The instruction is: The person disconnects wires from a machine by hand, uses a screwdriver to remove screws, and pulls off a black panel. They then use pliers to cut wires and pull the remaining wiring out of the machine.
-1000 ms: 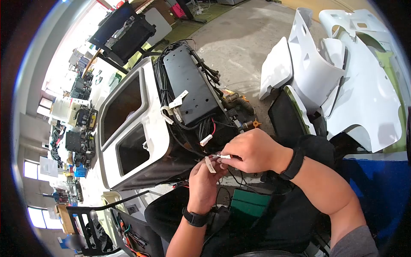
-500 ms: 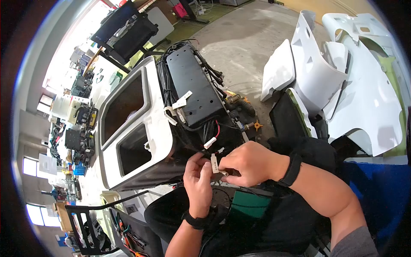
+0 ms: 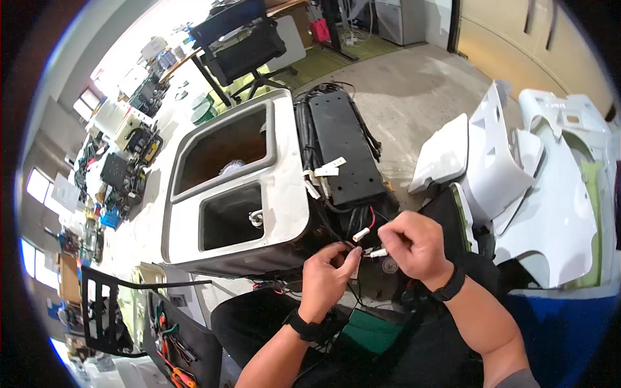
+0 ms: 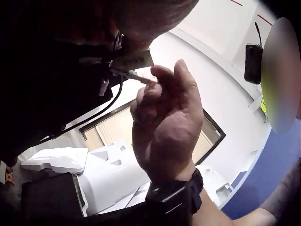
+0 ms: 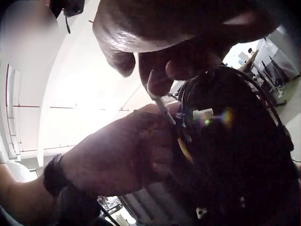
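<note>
In the head view my left hand (image 3: 326, 279) pinches thin wires between thumb and forefinger, and a pale label tag (image 4: 136, 60) hangs at them in the left wrist view. A slim white connector (image 3: 376, 253) sticks out from these wires toward my right hand (image 3: 419, 247). My right fingers are curled at the connector's far end, which the left wrist view shows between the fingertips. Just above, a second white connector (image 3: 361, 235) hangs on a red and a black wire. Behind it stands a black metal box (image 3: 343, 139) with a cable bundle along its side.
A large pale housing (image 3: 283, 223) with two openings stands to the left of the box. White plastic panels (image 3: 498, 174) lie on the right, beside a blue surface (image 3: 563, 323). Below are a green board (image 3: 370, 331) and a tool pouch (image 3: 178, 343) with several hand tools.
The head view has swung, moving the scene right and down. My hands have drawn apart, with the right hand turned and raised; the white connector now shows between them.
</note>
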Available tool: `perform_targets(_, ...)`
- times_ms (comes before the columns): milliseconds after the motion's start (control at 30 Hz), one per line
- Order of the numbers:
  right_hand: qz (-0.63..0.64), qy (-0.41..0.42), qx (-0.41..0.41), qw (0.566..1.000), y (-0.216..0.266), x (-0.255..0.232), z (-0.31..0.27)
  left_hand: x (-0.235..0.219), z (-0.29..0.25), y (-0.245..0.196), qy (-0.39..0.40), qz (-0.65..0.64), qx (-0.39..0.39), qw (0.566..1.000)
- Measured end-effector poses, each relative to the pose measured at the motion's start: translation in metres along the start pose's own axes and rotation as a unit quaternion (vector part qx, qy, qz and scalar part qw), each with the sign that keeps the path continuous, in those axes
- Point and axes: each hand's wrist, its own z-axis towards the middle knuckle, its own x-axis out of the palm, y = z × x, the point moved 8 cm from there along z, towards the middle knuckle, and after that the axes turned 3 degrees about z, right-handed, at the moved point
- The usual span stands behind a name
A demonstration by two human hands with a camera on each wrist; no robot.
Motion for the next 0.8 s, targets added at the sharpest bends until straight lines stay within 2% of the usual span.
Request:
perform_targets(67,-0.022,-0.052,0.052,0.997,-0.003,-0.005,0.015,0.0,0.001,-0.001,0.016,0.004,0.003,1.0)
perform_targets(100,-0.048,-0.04,0.023,0.998,0.004,0.0,0.026,0.0,0.001,-0.001,0.01,0.01,0.017,1.0)
perform_targets(233,-0.086,0.014,0.038,0.995,0.001,0.032,0.057,-0.004,-0.001,-0.004,0.005,0.027,0.042,0.999)
perform_targets(300,-0.223,0.061,0.01,0.973,0.003,0.051,0.066,-0.007,0.0,-0.004,-0.001,0.03,0.047,0.998)
perform_targets(400,-0.254,0.079,0.012,0.964,-0.006,0.071,0.069,-0.008,-0.001,-0.003,0.016,0.026,0.06,0.998)
perform_targets(467,-0.239,0.062,-0.013,0.969,-0.002,0.073,0.07,-0.017,-0.006,-0.014,-0.016,0.071,0.146,0.987)
perform_targets(567,-0.237,0.043,-0.028,0.97,0.001,0.069,0.066,-0.032,-0.013,-0.02,-0.011,0.036,0.113,0.993)
perform_targets(633,-0.19,0.016,0.025,0.981,-0.009,0.063,0.065,-0.044,-0.016,-0.031,-0.025,0.004,0.106,0.994)
perform_targets(700,-0.18,0.004,0.017,0.983,-0.008,0.063,0.065,-0.058,-0.017,-0.041,-0.04,-0.04,0.09,0.994)
perform_targets(733,-0.171,-0.005,0.011,0.985,-0.007,0.064,0.065,-0.065,-0.015,-0.049,-0.058,-0.033,0.131,0.989)
perform_targets(800,-0.158,-0.022,0.017,0.987,-0.008,0.063,0.065,-0.08,-0.01,-0.061,-0.064,-0.011,0.107,0.992)
